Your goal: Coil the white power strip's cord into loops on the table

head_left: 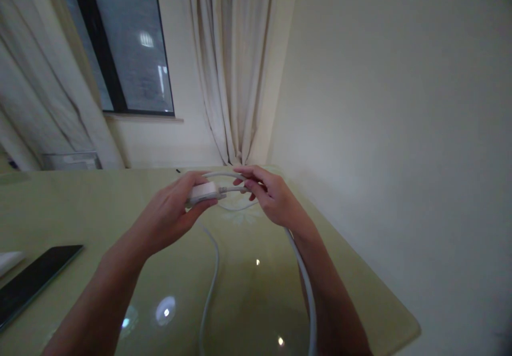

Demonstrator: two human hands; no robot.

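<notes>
A white power adapter [204,192] is gripped in my left hand [176,206], thumb below and fingers over the top, held above the table. From its right end comes a short stretch of white cable [232,189], which my right hand [270,193] pinches between thumb and fingers. A loop of the cable arcs above between both hands. Part of it also hangs behind them. One length trails along the table towards me, and a thicker-looking length runs down beside my right forearm. The far end of the cable is out of view.
The glossy pale green table [168,270] reflects the lights. A dark flat tablet-like object [38,278] lies at the left, with a white item [10,261] by it. A small black object [178,171] sits near the far edge. Wall, curtains [236,68] and window stand beyond.
</notes>
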